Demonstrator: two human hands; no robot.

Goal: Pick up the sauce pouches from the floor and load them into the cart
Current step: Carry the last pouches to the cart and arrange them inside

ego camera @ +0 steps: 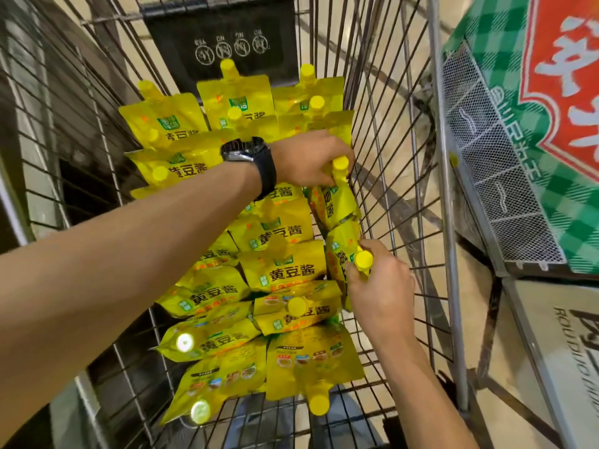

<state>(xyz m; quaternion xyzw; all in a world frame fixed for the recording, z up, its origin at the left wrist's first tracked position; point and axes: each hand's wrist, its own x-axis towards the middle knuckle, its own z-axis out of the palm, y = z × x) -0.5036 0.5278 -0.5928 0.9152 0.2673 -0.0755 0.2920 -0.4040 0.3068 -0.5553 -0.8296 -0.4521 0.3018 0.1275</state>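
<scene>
Inside the wire cart (382,102) lie several yellow sauce pouches (282,267) with yellow caps, stacked in rows from the near end to the far end. My left hand (308,163), with a black watch on the wrist, grips the neck of an upright pouch (337,199) against the cart's right wall. My right hand (382,293) holds the capped neck of a second upright pouch (343,251) just nearer to me, also along the right wall.
A black sign panel (223,37) hangs on the cart's far end. To the right stands a second wire cart (486,176) carrying a green checked box (531,102) and a grey carton (560,345). Beige floor shows beneath.
</scene>
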